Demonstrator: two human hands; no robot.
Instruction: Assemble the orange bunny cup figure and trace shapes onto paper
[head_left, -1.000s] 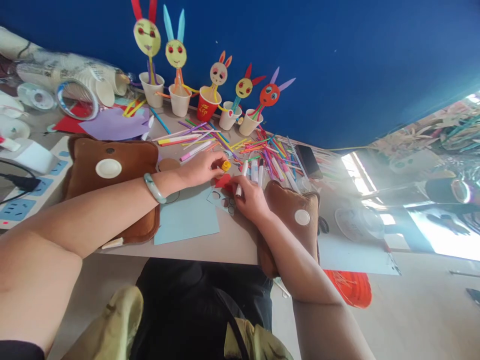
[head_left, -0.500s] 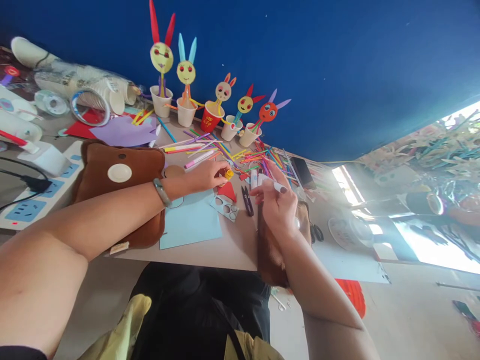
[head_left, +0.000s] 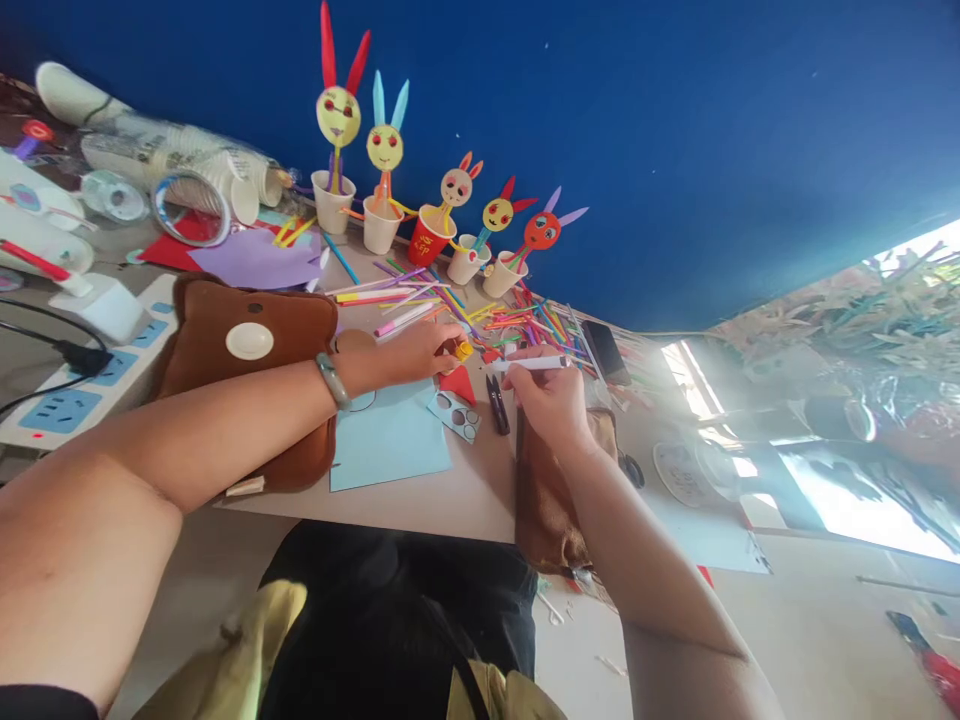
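Note:
My left hand is closed around a small yellow roundish piece that I cannot make out exactly, above a red paper scrap. In my right hand, fingers gripped, a white marker points left towards the yellow piece, apart from it. Light-blue paper lies below my left wrist. Beside it is a blue scrap with round cutouts. Black thread snips rest between my hands. Under my right wrist is a brown pouch.
Along the blue wall stand several paper-cup figures with long ears, one in a red cup. Loose coloured sticks and pens cover the table behind my hands. A brown cushion, power strip, tape roll and phone lie around.
My right hand has turned and brought the white marker out level, its tip pointing left. My left hand keeps the yellow piece in nearly the same place. The view has shifted slightly.

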